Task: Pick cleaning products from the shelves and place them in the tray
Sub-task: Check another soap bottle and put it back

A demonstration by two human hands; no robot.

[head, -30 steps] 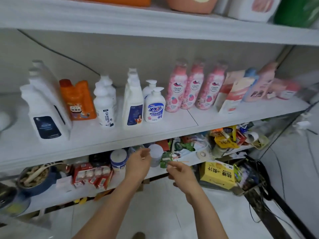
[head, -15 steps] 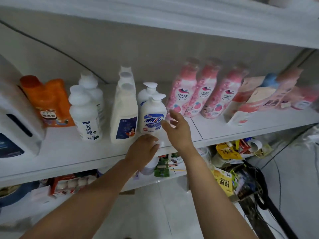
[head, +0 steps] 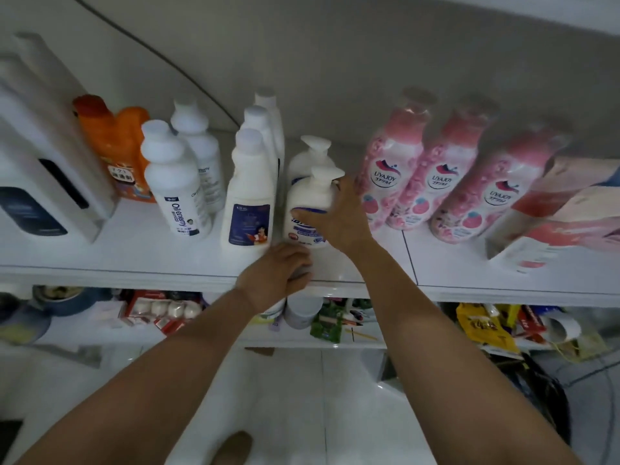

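Observation:
A white pump bottle [head: 307, 199] with a blue label stands on the middle shelf [head: 134, 250], a second pump bottle [head: 307, 159] behind it. My right hand [head: 339, 216] wraps around the front pump bottle from its right side, thumb across the label. My left hand [head: 276, 273] rests on the shelf's front edge just below that bottle, fingers curled over something small and pale that I cannot make out. No tray is in view.
Left of the pump bottles stand tall white bottles [head: 248, 196], Oil enemy bottles [head: 174, 182], an orange jug [head: 114, 146] and big white jugs [head: 43, 162]. Three pink bottles [head: 443, 176] and pink packs [head: 563, 209] stand to the right. The lower shelf [head: 214, 333] holds clutter.
My right hand has moved left and closed around the front pump bottle. My left hand stayed at the shelf edge. The camera has come closer to the shelf.

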